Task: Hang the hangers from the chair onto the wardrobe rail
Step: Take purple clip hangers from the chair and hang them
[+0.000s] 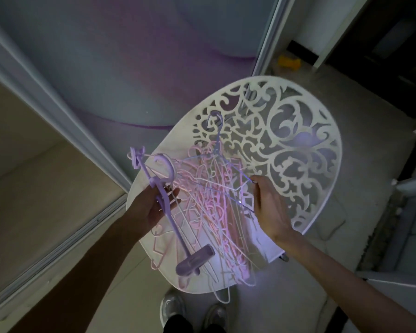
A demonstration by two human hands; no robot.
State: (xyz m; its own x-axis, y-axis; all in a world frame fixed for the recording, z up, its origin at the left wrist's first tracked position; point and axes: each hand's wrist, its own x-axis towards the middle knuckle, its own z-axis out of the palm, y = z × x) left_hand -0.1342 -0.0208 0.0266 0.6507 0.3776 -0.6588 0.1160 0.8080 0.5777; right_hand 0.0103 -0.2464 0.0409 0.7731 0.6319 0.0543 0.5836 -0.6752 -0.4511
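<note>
Dim room; white chair [298, 150] beside wardrobe door [130, 56], hangers [209, 207] heaped on its seat. Left hand [151, 207] grips a lilac clip hanger [171, 219] by its middle, likely lifting it clear; right hand [269, 207] pinches a thin wire hanger [226, 188], probably untangling.

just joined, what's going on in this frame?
A person stands over a white chair whose seat holds a tangled pile of pink and white hangers. The left hand holds a purple clip hanger lifted above the pile; the right hand pinches a thin wire hanger. Nothing is on a rail in view.
</note>
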